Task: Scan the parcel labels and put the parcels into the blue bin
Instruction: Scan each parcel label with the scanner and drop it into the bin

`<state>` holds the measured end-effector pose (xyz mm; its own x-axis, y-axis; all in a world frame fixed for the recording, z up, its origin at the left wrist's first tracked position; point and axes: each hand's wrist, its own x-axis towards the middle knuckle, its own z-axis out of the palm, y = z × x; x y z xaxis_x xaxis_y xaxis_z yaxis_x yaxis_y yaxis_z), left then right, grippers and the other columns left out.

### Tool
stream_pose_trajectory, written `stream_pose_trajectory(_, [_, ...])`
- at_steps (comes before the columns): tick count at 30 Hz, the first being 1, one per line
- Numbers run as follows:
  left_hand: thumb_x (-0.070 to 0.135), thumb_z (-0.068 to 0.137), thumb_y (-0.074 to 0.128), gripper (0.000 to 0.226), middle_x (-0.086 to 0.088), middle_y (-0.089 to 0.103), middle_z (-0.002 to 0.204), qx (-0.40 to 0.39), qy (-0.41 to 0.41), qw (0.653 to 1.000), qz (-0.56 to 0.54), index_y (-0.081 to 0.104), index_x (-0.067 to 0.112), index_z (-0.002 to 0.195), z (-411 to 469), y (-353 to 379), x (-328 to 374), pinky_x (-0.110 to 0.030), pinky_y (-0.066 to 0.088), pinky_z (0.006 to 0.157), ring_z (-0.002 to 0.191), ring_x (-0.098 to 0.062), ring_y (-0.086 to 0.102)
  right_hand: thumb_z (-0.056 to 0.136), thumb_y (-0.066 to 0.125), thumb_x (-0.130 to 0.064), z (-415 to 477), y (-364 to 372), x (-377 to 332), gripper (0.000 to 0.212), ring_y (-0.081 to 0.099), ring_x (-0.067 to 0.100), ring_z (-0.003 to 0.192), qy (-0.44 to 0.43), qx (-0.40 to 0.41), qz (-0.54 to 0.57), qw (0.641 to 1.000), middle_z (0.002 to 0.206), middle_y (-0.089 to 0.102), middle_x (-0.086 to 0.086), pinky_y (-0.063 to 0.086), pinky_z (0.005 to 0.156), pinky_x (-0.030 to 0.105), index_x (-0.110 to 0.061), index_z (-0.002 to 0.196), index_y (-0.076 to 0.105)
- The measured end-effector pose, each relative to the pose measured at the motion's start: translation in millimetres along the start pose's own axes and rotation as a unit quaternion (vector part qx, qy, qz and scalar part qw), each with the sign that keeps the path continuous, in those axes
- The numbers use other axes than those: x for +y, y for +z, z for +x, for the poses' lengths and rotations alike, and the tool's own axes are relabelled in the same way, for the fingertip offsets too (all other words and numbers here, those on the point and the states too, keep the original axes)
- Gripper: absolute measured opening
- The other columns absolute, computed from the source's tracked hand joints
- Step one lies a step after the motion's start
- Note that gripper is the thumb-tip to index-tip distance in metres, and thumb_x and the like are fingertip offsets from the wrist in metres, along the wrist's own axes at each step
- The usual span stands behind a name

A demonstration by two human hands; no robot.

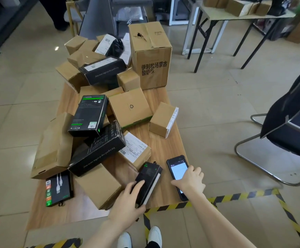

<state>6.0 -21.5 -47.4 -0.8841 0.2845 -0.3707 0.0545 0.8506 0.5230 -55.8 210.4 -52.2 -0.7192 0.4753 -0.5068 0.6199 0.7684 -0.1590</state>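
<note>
A low wooden table (165,145) carries a pile of several brown and black parcels. My left hand (127,203) grips a slim black box (148,179) at the table's near edge, fingers curled over its top. To its right, my right hand (190,179) holds a handheld scanner (177,169) with a lit white screen, lying near the table's right corner. A brown parcel with a white barcode label (134,149) sits just beyond the black box. No blue bin is in view.
A tall brown carton (151,56) stands at the table's far end. A black chair (287,133) is at the right, a folding table (235,15) with boxes beyond it. Yellow-black tape (235,196) marks the floor near my feet. A person's legs (56,13) stand far left.
</note>
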Motion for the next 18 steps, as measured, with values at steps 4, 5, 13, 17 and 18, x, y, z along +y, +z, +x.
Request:
stream_pose_trajectory(4, [0.036, 0.098, 0.043, 0.069, 0.006, 0.038, 0.134, -0.029, 0.022, 0.997, -0.062, -0.002, 0.054, 0.147, -3.1, -10.1, 1.7, -0.031, 0.049, 0.087, 0.102, -0.015, 0.056, 0.066, 0.081, -0.045, -9.8, 7.2, 13.3, 0.089, 0.038, 0.024, 0.118, -0.017, 0.009, -0.013, 1.000, 0.124, 0.037, 0.005, 0.044, 0.090, 0.041, -0.018, 0.133, 0.031])
stream_pose_trajectory(5, [0.034, 0.100, 0.039, 0.069, 0.005, 0.042, 0.127, -0.032, 0.027, 0.997, -0.062, -0.008, 0.058, 0.144, -3.3, -10.7, 3.1, -0.031, 0.050, 0.082, 0.093, -0.015, 0.058, 0.066, 0.081, -0.043, -12.2, 8.9, 15.2, 0.088, 0.038, 0.024, 0.118, -0.017, 0.015, -0.007, 1.000, 0.123, 0.037, 0.005, 0.044, 0.090, 0.041, -0.018, 0.134, 0.031])
stream_pose_trajectory(13, [0.029, 0.105, 0.032, 0.047, 0.004, 0.020, 0.155, 0.017, 0.049, 0.997, -0.058, 0.023, 0.044, 0.149, -4.7, -3.7, -3.5, -0.024, 0.044, 0.100, 0.126, -0.013, 0.048, 0.060, 0.084, -0.039, -31.3, 12.6, 37.4, 0.093, 0.039, 0.020, 0.117, -0.043, 0.018, 0.012, 0.999, 0.123, 0.038, 0.001, 0.044, 0.090, 0.039, -0.020, 0.135, 0.032])
stream_pose_trajectory(17, [0.032, 0.097, 0.053, 0.075, 0.008, 0.015, 0.154, 0.012, 0.034, 0.997, -0.062, 0.002, 0.047, 0.150, -7.7, -1.9, 0.5, -0.006, 0.039, 0.085, 0.125, -0.011, 0.049, 0.056, 0.083, -0.037, -44.6, 13.6, 54.0, 0.094, 0.039, 0.017, 0.114, -0.074, 0.015, 0.016, 0.997, 0.119, 0.038, -0.003, 0.046, 0.090, 0.039, -0.022, 0.135, 0.032])
stream_pose_trajectory(18, [0.028, 0.096, 0.056, 0.083, 0.006, 0.021, 0.148, 0.021, 0.031, 0.998, -0.040, -0.006, 0.047, 0.149, -9.1, -2.1, 0.8, -0.004, 0.042, 0.076, 0.113, -0.011, 0.055, 0.056, 0.082, -0.037, -47.6, 12.7, 57.0, 0.094, 0.039, 0.016, 0.113, -0.084, 0.013, 0.016, 0.996, 0.118, 0.039, -0.003, 0.047, 0.090, 0.039, -0.022, 0.134, 0.033])
